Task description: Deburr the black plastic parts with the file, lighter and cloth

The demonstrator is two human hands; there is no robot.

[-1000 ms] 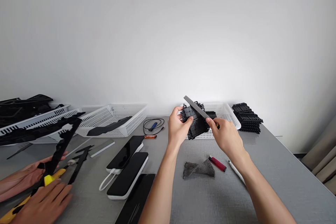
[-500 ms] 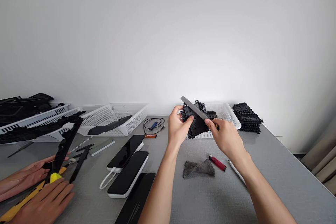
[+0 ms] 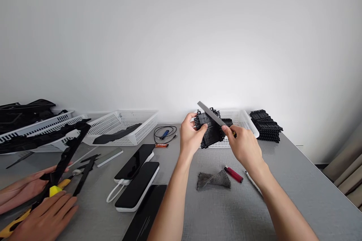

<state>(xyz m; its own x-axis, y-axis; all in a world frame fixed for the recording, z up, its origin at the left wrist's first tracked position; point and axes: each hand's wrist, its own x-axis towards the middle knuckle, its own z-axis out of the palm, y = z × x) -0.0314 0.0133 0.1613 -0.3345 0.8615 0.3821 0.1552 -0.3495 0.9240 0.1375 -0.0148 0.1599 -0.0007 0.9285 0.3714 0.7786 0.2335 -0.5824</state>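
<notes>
My left hand (image 3: 192, 133) is closed on the left side of a black plastic part (image 3: 209, 130), a flat panel with rows of teeth along its edges, thumb on its face. A flat grey metal file (image 3: 210, 113) lies slanted across the part's upper right side. My right hand (image 3: 244, 143) is closed round the file's handle end, and a bit of yellow handle shows by the fingers. Behind the part stands a white perforated basket (image 3: 249, 124) with another black toothed part (image 3: 227, 122) in it. On the table below lies a crumpled grey cloth (image 3: 213, 180).
A red lighter (image 3: 234, 174) and white pen (image 3: 253, 182) lie by my right forearm. Stacked black parts (image 3: 266, 126) stand at right. Phones on white power banks (image 3: 137, 184) are left. A co-worker's hands (image 3: 48, 211) hold a black strip and a yellow tool at far left.
My right hand and the file have shifted slightly right across the black part. My left hand keeps its hold. The co-worker's hands and yellow tool have moved a little.
</notes>
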